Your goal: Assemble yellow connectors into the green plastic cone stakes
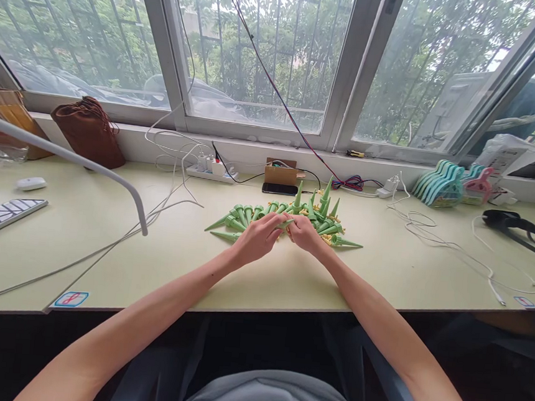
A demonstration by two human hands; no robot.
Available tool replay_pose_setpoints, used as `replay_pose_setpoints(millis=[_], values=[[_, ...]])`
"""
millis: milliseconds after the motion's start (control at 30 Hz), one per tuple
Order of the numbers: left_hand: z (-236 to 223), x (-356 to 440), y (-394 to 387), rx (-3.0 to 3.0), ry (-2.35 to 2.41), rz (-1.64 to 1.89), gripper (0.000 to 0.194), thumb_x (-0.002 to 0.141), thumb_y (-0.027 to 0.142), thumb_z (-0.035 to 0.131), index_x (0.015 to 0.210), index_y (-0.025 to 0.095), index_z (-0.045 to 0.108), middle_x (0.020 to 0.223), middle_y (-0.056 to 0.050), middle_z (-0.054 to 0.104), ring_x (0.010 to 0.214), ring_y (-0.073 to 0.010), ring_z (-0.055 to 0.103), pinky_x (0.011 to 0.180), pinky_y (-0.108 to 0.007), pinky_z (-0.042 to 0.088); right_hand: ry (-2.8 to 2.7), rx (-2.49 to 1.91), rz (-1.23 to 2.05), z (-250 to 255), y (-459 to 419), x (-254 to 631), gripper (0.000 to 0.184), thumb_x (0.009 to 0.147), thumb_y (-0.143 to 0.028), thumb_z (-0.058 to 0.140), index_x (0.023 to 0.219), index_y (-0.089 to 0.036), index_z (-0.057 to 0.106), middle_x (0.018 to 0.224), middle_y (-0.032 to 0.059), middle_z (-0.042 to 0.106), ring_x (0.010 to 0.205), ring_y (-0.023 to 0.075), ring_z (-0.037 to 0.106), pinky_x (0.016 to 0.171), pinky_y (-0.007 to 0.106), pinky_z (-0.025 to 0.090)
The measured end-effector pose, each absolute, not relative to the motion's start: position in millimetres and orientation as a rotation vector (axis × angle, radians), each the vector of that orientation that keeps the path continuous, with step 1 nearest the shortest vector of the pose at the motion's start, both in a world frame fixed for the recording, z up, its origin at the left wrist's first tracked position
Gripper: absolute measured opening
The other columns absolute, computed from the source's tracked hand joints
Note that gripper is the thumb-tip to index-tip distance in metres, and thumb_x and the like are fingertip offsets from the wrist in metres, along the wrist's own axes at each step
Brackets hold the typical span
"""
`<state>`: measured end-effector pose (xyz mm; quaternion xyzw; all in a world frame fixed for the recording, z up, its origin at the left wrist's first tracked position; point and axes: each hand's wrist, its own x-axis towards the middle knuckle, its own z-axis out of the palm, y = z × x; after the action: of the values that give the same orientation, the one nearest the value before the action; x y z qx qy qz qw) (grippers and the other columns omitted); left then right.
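Note:
In the head view, my left hand (259, 234) is closed around a green plastic plant-watering spike (285, 224), held low over the table. My right hand (306, 234) meets it at the spike's right end, its fingers curled closed; what they pinch is hidden. Behind and around both hands lies a pile of similar green spikes (247, 213), several lying flat and a few standing point up, such as one upright spike (298, 198). Small yellow pieces (332, 220) are scattered among them. One spike (350, 243) lies to the right of my right hand.
A phone (280, 189) rests against a cardboard piece (280, 173) behind the pile. Near the window are a power strip (211, 172), a brown pouch (87, 132) and small hangers (439, 183). White cables (451, 244) cross the table; a grey curved bar (88, 163) juts in at left.

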<state>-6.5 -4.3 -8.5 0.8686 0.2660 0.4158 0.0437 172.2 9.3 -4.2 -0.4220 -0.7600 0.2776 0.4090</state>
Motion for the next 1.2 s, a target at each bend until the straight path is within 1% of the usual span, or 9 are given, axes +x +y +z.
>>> replay_pose_setpoints(millis=[100, 200, 467, 733, 900, 967, 1033, 1133, 1200], values=[[-9.9, -4.8, -3.0, 2.589, 0.839, 1.344, 0.019, 0.096, 0.020, 0.049, 0.113, 0.024, 0.058, 0.091, -0.004, 0.061, 0.062, -0.0119, 0.054, 0.064, -0.025, 0.047, -1.862, -1.037, 0.749, -6.1, 11.5, 171.1, 0.057, 0.095, -0.067, 0.032, 0.059, -0.022, 0.035, 0.049, -0.0017, 0.039, 0.047, 0.0115, 0.038, 0.048, 0.027, 0.032], [-9.8, -3.3, -2.5, 2.536, 0.855, 1.411, 0.016, 0.094, 0.019, 0.050, 0.108, 0.024, 0.059, 0.088, -0.003, 0.060, 0.061, -0.0118, 0.051, 0.062, -0.024, 0.046, -1.810, -1.007, 0.837, -7.8, 13.2, 169.6, 0.058, 0.092, -0.073, 0.034, 0.062, -0.023, 0.035, 0.051, -0.0021, 0.039, 0.045, 0.0114, 0.038, 0.044, 0.027, 0.031], [-7.2, -2.1, -2.9, 2.443, 0.954, 1.480, 0.014, 0.094, 0.019, 0.051, 0.106, 0.023, 0.057, 0.093, -0.004, 0.061, 0.063, -0.0112, 0.053, 0.061, -0.025, 0.049, -1.677, -0.867, 1.088, -5.7, 11.1, 166.8, 0.052, 0.089, -0.070, 0.048, 0.070, -0.023, 0.038, 0.052, -0.0068, 0.034, 0.040, 0.0083, 0.032, 0.038, 0.025, 0.029], [0.0, 2.6, -11.4, 2.292, 0.991, 1.502, 0.011, 0.090, 0.021, 0.056, 0.101, 0.021, 0.057, 0.099, -0.004, 0.060, 0.065, -0.0095, 0.058, 0.057, -0.022, 0.051, -1.644, -0.868, 1.041, -6.1, 11.5, 166.5, 0.054, 0.088, -0.072, 0.048, 0.069, -0.023, 0.036, 0.055, -0.0059, 0.035, 0.041, 0.0083, 0.033, 0.038, 0.026, 0.028], [2.9, 3.6, -12.0, 2.063, 1.025, 1.517, 0.017, 0.091, 0.033, 0.059, 0.101, 0.020, 0.054, 0.105, -0.005, 0.058, 0.061, -0.0067, 0.058, 0.052, -0.020, 0.051, -1.563, -0.914, 0.945, -2.3, 10.3, 166.9, 0.055, 0.087, -0.075, 0.045, 0.069, -0.024, 0.033, 0.056, -0.0049, 0.035, 0.042, 0.0093, 0.034, 0.039, 0.027, 0.028], [3.3, 3.4, -9.4, 1.909, 1.013, 1.505, 0.024, 0.092, 0.042, 0.058, 0.101, 0.020, 0.053, 0.100, -0.004, 0.059, 0.054, -0.0061, 0.056, 0.044, -0.019, 0.047, -1.536, -0.916, 0.894, -0.9, 9.8, 167.7, 0.055, 0.088, -0.075, 0.044, 0.070, -0.024, 0.033, 0.056, -0.0049, 0.035, 0.042, 0.0094, 0.034, 0.040, 0.027, 0.029], [3.9, 3.2, -6.4, 1.739, 0.967, 1.465, 0.033, 0.091, 0.051, 0.057, 0.101, 0.020, 0.051, 0.088, -0.001, 0.059, 0.048, -0.0068, 0.054, 0.037, -0.020, 0.042, -1.532, -0.921, 0.846, -0.7, 9.6, 168.7, 0.054, 0.089, -0.074, 0.042, 0.070, -0.024, 0.034, 0.057, -0.0049, 0.035, 0.043, 0.0096, 0.035, 0.041, 0.027, 0.029], [5.4, 3.3, -4.0, 1.528, 0.854, 1.317, 0.044, 0.087, 0.059, 0.060, 0.102, 0.020, 0.047, 0.071, 0.003, 0.058, 0.043, -0.0091, 0.053, 0.036, -0.022, 0.042, -1.574, -0.940, 0.761, -2.6, 9.8, 170.1, 0.051, 0.093, -0.069, 0.039, 0.070, -0.023, 0.034, 0.056, -0.0047, 0.034, 0.045, 0.0104, 0.036, 0.044, 0.027, 0.030], [6.1, 3.7, -4.4, 1.427, 0.789, 1.188, 0.048, 0.084, 0.061, 0.064, 0.102, 0.019, 0.046, 0.066, 0.004, 0.059, 0.043, -0.0098, 0.053, 0.037, -0.022, 0.043, -1.619, -0.961, 0.701, -4.7, 10.2, 170.3, 0.050, 0.095, -0.066, 0.038, 0.070, -0.023, 0.034, 0.057, -0.0040, 0.035, 0.048, 0.0110, 0.037, 0.047, 0.027, 0.032]])
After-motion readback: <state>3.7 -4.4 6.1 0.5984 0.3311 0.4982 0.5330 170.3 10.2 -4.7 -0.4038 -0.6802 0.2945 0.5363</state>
